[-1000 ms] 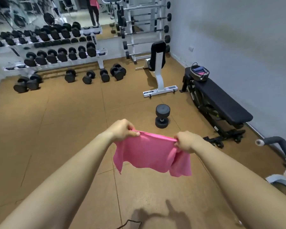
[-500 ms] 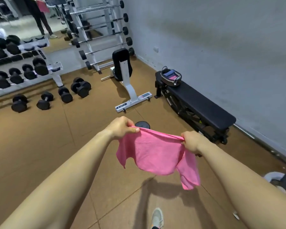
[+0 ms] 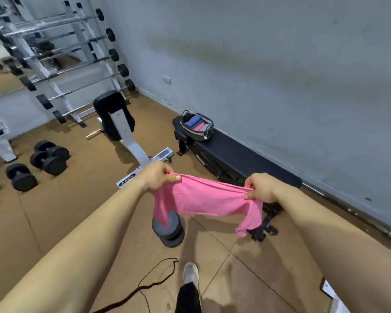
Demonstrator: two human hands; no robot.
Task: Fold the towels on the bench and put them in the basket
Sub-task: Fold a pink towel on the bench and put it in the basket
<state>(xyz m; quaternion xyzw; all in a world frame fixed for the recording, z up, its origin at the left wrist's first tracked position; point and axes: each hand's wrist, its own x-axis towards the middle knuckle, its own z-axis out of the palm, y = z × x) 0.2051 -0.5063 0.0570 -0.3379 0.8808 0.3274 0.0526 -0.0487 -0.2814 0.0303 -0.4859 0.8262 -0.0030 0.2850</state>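
A pink towel hangs stretched between my hands in front of me, its lower corners drooping. My left hand pinches its upper left corner and my right hand grips its upper right corner. The black bench runs along the grey wall ahead, its near end just beyond my right hand. At the bench's far end stands a dark basket holding folded blue, pink and grey towels.
A black dumbbell stands on the floor just under the towel. A white-framed seat is left of the bench, more dumbbells lie at far left, and a barbell rack fills the back corner. A cable trails by my shoe.
The view has swung left-to-right and closer to the bench; the bench and basket now sit nearer. Both hands keep their hold on the towel, spread slightly wider.
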